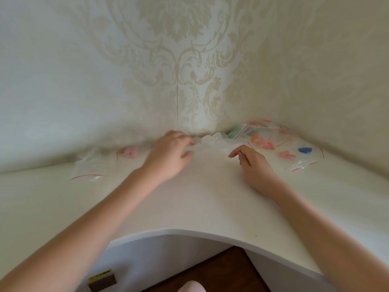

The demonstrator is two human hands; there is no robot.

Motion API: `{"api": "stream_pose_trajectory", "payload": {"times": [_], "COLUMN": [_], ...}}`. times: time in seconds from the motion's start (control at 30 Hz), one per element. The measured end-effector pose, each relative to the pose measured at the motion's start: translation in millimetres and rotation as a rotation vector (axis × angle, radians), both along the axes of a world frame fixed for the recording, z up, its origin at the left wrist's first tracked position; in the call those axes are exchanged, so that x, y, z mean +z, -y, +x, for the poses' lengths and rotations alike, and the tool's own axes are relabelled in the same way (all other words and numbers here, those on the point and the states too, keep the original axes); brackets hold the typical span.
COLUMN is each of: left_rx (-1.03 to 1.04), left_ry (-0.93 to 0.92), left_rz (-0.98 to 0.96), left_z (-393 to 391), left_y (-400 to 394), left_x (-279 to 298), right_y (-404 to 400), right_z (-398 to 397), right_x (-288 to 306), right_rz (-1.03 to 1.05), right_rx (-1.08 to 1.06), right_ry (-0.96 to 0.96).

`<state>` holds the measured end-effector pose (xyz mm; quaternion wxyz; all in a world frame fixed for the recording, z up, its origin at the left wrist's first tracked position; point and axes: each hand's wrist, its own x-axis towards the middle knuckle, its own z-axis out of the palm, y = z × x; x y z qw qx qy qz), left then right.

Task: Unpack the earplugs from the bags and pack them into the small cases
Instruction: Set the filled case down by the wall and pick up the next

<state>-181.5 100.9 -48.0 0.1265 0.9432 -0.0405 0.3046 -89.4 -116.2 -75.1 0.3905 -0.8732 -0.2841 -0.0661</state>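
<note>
Across the middle of the frame runs a white table [202, 199], set into a corner of patterned wallpaper [181, 60]. At the centre, against the wall, sits a cluster of small clear cases [212, 138]; blur hides whether anything lies inside them. The left hand [170, 154] reaches toward that cluster from the left, its fingertips touching or almost touching the nearest case, fingers bent loosely; motion blur keeps me from telling whether it grips anything. The right hand [251, 163] rests on the table just right of centre, fingers curled with the thumb and forefinger close together, perhaps pinching something small and pale, though that cannot be made out. In the right-centre of the frame lies a heap of clear zip bags [267, 129] with red seal lines, holding coloured earplugs, green and pink among them. In front of the heap, orange and pink earplugs [266, 144] lie in small bags, with a blue pair [304, 150] further right. At left-centre a pink pair [131, 152] sits near the wall, and an empty-looking flat bag [88, 173] lies below it.
</note>
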Motion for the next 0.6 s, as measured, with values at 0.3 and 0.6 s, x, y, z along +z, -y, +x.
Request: {"api": "stream_pose_trajectory", "payload": {"times": [0.3, 0.6], "left_rx": [-0.106, -0.087], "left_ry": [-0.155, -0.030], "left_rz": [0.036, -0.114], "left_z": [47, 47], "left_y": [43, 40], "left_x": [-34, -35], "right_y": [0, 1], "right_z": [4, 6], "right_x": [1, 3], "right_rz": [0.048, 0.047], "right_rx": [-0.050, -0.078], "right_ry": [0.013, -0.004]}}
